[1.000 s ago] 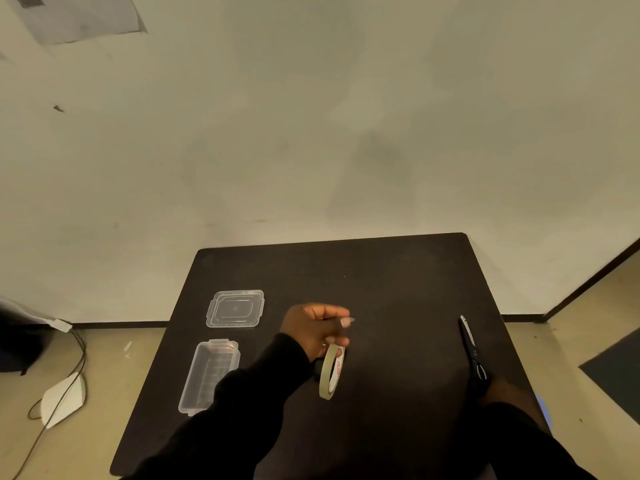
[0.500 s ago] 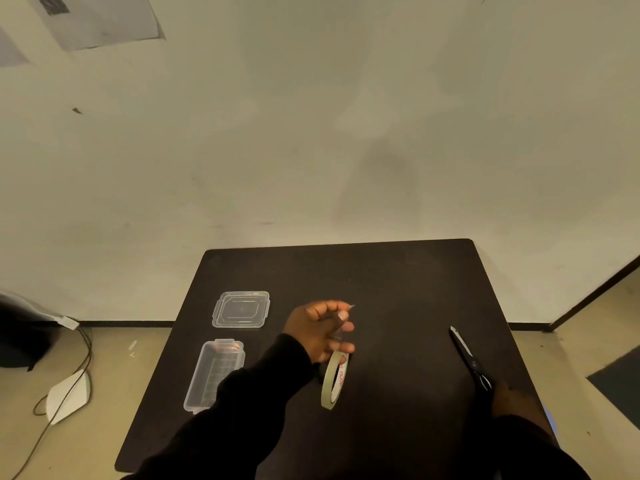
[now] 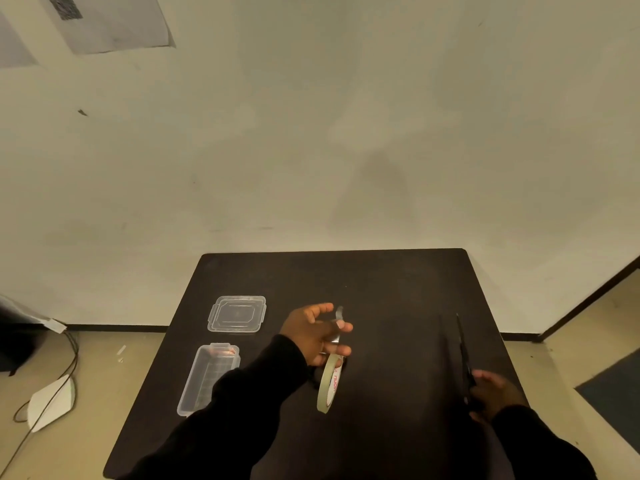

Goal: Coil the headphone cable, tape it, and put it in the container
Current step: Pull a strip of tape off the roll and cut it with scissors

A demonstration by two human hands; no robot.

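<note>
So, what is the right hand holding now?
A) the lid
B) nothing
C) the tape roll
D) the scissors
D: the right hand grips the scissors by the handle, blades pointing away; the tape roll hangs from the left hand.

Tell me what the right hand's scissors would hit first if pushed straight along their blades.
Probably nothing: the right hand aims the black scissors toward the dark table's far edge, and that strip looks bare; beyond it is the pale wall. Depth is uncertain.

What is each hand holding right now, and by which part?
Left hand: pale green tape roll, by its upper rim, strip pulled up. Right hand: black scissors, by the handles.
</note>
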